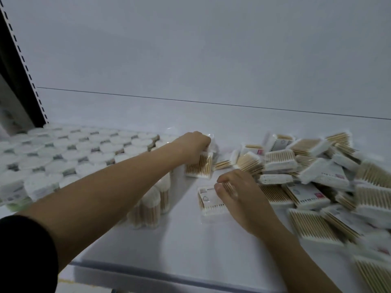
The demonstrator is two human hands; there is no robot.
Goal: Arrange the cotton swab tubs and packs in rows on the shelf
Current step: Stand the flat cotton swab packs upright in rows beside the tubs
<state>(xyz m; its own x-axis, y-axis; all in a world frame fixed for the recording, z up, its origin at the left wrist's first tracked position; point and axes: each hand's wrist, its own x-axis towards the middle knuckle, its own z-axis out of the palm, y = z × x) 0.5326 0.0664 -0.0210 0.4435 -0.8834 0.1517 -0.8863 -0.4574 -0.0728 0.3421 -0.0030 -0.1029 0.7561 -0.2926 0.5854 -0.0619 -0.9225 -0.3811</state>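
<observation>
Round white cotton swab tubs [69, 149] stand in tight rows across the left of the white shelf [186, 246]. A loose heap of flat swab packs [306, 176] covers the right side. My left hand [193, 148] reaches to the middle of the shelf and grips the top of an upright pack [200, 168] of wooden-stick swabs. My right hand [241, 195] lies nearer me, its thumb and fingers pinching a flat pack [208, 200] that rests on the shelf. Clear bags of swabs [152, 204] stand in a short row under my left forearm.
The shelf's white back panel [211, 60] rises behind everything. A dark slotted upright [25, 81] bounds the shelf at the left. The shelf's front edge [169, 273] runs below my arms.
</observation>
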